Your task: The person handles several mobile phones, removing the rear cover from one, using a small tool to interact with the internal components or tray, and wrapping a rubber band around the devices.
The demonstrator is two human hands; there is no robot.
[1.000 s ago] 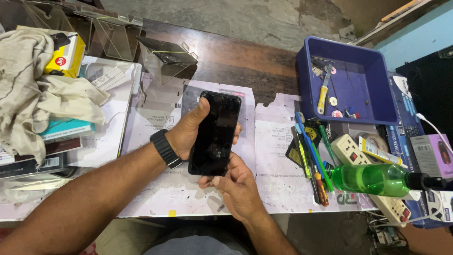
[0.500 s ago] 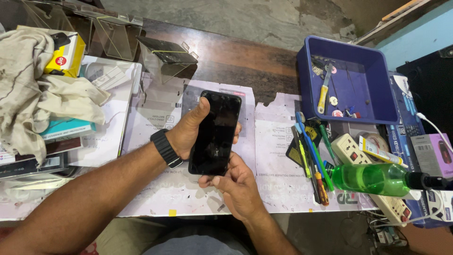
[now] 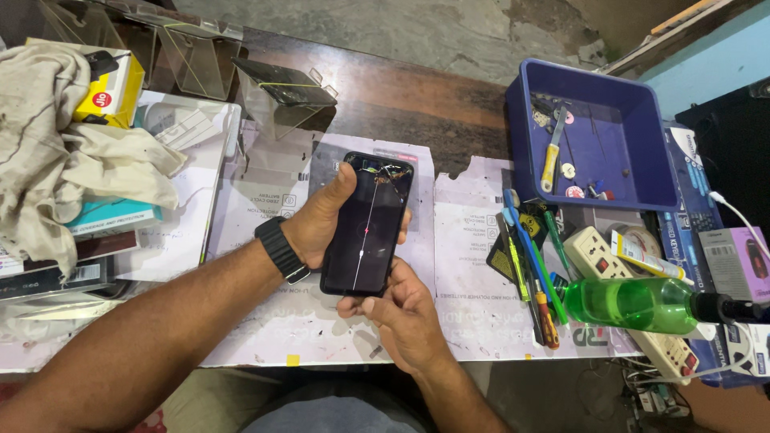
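Left hand [image 3: 317,220] grips phone [image 3: 368,224], long axis pointing away.

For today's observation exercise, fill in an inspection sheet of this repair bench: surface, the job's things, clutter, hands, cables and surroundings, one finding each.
Surface: wooden bench, front covered by printed paper sheets.
Job's things: black phone, screen dark with a thin bright vertical line and cracks at its top.
Clutter: blue tray with small tools, screwdrivers, green bottle lying on its side, crumpled cloth, boxes.
Hands: left hand grips the phone from behind; right hand pinches its bottom edge.
Cables: white cable, power strip.
Surroundings: concrete floor beyond the bench; clear plastic stands.
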